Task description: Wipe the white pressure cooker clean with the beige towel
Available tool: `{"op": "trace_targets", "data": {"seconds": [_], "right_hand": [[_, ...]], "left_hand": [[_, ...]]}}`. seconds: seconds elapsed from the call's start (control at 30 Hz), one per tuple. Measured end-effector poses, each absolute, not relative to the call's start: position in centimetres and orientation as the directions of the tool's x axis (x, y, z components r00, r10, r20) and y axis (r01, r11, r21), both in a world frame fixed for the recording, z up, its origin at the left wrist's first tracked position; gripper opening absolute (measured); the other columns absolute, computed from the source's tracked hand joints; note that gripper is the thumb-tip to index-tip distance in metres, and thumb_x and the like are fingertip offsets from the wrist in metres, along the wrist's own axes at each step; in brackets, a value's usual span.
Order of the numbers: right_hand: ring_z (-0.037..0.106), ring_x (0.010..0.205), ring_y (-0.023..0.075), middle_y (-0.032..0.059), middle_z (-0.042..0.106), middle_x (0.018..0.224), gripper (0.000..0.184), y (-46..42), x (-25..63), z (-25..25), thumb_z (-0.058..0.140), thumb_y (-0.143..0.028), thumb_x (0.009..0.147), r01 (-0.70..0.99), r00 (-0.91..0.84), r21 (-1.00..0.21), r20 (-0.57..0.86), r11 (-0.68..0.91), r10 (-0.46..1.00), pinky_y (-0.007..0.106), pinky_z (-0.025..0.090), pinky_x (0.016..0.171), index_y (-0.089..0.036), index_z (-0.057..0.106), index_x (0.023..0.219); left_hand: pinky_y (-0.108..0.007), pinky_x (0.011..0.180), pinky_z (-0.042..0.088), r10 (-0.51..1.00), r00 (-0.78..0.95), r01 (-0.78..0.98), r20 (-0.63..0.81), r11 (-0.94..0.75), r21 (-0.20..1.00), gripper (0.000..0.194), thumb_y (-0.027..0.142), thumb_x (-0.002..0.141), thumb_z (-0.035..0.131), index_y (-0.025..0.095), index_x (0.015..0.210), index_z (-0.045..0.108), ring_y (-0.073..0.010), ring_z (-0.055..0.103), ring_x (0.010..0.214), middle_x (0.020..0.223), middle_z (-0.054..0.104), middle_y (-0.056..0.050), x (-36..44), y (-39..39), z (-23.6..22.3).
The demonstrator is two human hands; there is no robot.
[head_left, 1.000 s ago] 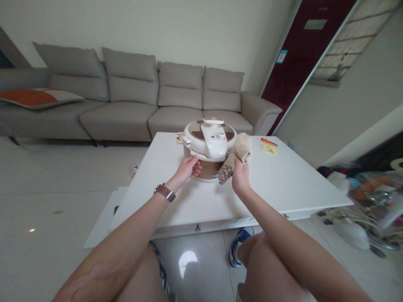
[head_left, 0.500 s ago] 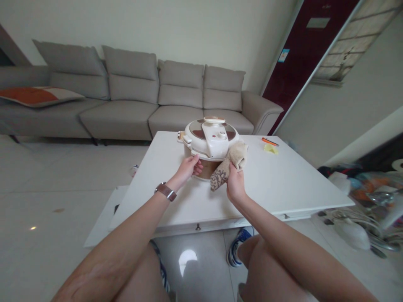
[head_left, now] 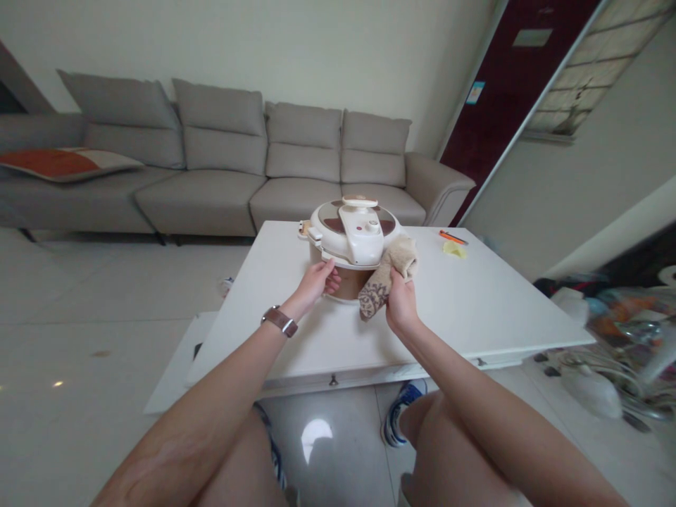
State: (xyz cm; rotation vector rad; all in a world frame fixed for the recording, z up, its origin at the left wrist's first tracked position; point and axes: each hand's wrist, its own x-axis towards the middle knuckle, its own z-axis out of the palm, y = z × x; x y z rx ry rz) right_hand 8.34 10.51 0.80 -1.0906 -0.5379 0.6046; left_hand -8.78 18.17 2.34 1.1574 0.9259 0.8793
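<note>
I can read no word, brand or number anywhere before me. On the tall, glossy dark-red panel [head_left: 510, 95] to my right, a small blue-and-white rectangular label [head_left: 475, 92] stands near the left edge, its print too small for me to make out. Higher on that panel I see a pale grey rectangular plate [head_left: 531, 37] and, above it, a faint light mark [head_left: 546, 10], both illegible. On my round white-lidded cooker with a brown body [head_left: 338, 246], any markings around the round white knob [head_left: 372, 226] are too blurred to read.
</note>
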Motion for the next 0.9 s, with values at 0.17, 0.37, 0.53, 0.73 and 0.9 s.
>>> {"op": "trace_targets", "data": {"seconds": [0.17,0.37,0.53,0.73,0.9], "right_hand": [[0.071,0.11,0.0212,0.0031,0.076,0.119,0.035,10.9,9.1,0.8,0.062,-0.035,0.086,-0.184,0.729,-0.921,0.106,0.344,0.676,0.035,0.059,0.093,-0.022,0.07,0.117],[0.072,0.105,0.0205,0.0032,0.077,0.115,0.034,11.3,9.9,1.3,0.061,-0.032,0.085,-0.183,0.752,-0.924,0.088,0.335,0.653,0.032,0.059,0.09,-0.021,0.071,0.115],[0.073,0.102,0.0203,0.0036,0.078,0.111,0.03,11.7,10.9,1.2,0.062,-0.03,0.084,-0.157,0.768,-0.927,0.103,0.342,0.632,0.031,0.059,0.088,-0.019,0.073,0.11],[0.073,0.094,0.0197,0.0027,0.078,0.103,0.029,12.5,12.8,0.6,0.061,-0.032,0.082,-0.18,0.759,-0.938,0.058,0.296,0.648,0.03,0.06,0.081,-0.02,0.073,0.106],[0.072,0.095,0.0187,0.0028,0.078,0.106,0.031,13.1,13.9,0.2,0.061,-0.03,0.081,-0.177,0.771,-0.947,0.036,0.268,0.636,0.029,0.059,0.08,-0.02,0.072,0.109]], "left_hand": [[-0.021,0.052,0.046,0.919,0.366,-0.085,-0.144,0.187,0.979,0.039,0.048,0.1,0.059,0.015,0.079,0.059,-0.0104,0.061,0.053,0.07,0.067,-0.004,-8.9,18.1,2.5],[-0.021,0.051,0.045,0.919,0.363,-0.074,-0.151,0.19,0.979,0.037,0.041,0.105,0.052,0.015,0.08,0.059,-0.0097,0.061,0.053,0.069,0.066,-0.003,-8.8,17.9,2.8],[-0.02,0.052,0.046,0.919,0.363,-0.061,-0.155,0.189,0.98,0.037,0.039,0.106,0.051,0.015,0.079,0.058,-0.0092,0.06,0.053,0.07,0.067,-0.003,-8.8,17.8,2.9],[-0.021,0.053,0.046,0.919,0.365,-0.066,-0.148,0.184,0.981,0.038,0.043,0.105,0.052,0.015,0.079,0.059,-0.0094,0.061,0.053,0.07,0.067,-0.003,-8.8,17.9,2.7],[-0.021,0.053,0.045,0.919,0.367,-0.06,-0.148,0.182,0.981,0.038,0.043,0.104,0.052,0.015,0.079,0.059,-0.0096,0.061,0.054,0.07,0.067,-0.003,-8.6,18.0,2.5]]}}
